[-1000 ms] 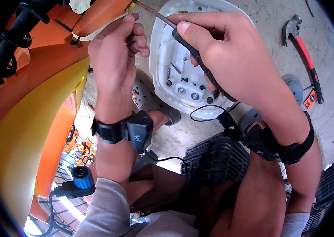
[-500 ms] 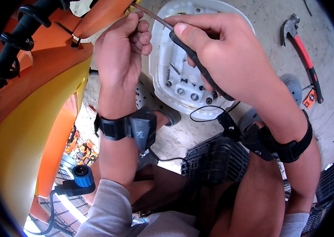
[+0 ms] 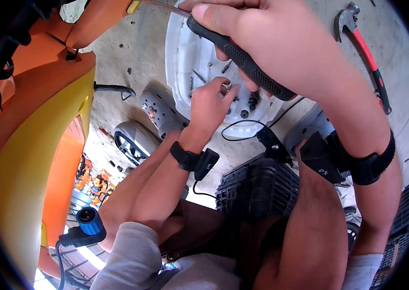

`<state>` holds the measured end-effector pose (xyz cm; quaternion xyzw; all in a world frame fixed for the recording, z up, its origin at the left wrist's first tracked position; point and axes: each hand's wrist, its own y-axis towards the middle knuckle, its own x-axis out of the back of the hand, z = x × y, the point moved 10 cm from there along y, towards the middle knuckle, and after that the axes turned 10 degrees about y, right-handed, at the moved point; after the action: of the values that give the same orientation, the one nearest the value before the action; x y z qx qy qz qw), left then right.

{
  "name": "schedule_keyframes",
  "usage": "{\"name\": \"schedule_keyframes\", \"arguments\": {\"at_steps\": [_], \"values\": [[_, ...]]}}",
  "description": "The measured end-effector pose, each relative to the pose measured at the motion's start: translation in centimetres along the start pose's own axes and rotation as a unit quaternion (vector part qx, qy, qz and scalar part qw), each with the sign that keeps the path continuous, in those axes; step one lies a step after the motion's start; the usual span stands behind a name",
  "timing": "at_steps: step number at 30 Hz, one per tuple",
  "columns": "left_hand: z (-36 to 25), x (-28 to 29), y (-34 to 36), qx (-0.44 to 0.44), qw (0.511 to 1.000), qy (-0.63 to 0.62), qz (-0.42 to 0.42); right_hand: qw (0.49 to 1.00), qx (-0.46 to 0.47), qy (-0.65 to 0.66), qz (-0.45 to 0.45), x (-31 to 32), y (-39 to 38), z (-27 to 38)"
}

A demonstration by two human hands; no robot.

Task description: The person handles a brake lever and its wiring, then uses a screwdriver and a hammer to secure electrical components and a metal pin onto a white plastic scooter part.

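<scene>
My right hand [image 3: 282, 43] is wrapped round the black handle of a screwdriver [image 3: 243, 60]. The screwdriver's shaft runs up and left to the yellow-tipped end of an orange panel [image 3: 99, 21]; its tip is hard to make out. Below it, my left hand [image 3: 209, 106] reaches over a white plastic tray-like shell [image 3: 178, 58], thumb and forefinger a little apart and nothing visible between them. Bolts and black fasteners [image 3: 253, 100] lie in the shell beside this hand. A thin metal pin [image 3: 198, 76] rests left of its fingertips.
A claw hammer [image 3: 366, 53] with a red and black handle lies on the floor at right. Large orange and yellow bodywork [image 3: 44, 145] fills the left side. A blue-collared connector [image 3: 88, 222] hangs low left. A black plastic crate [image 3: 262, 183] stands below the shell.
My left hand has left the panel's end and moved down and right into the white shell. My right hand keeps the screwdriver; the whole view has shifted slightly.
</scene>
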<state>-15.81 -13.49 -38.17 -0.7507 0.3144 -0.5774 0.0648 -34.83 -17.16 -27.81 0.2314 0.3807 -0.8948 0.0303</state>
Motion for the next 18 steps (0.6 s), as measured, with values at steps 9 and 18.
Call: {"name": "schedule_keyframes", "arguments": {"at_steps": [9,18], "values": [[-0.2,-1.3,3.3,-0.088,0.994,0.050,-0.049,0.996,-0.073,-0.035,-0.022,-0.2,0.4,0.5],[-1.0,7.6,2.7,0.034,0.986,-0.102,-0.129,0.978,0.184,-0.076,-0.057,-0.3,-0.6,2.1]]}}
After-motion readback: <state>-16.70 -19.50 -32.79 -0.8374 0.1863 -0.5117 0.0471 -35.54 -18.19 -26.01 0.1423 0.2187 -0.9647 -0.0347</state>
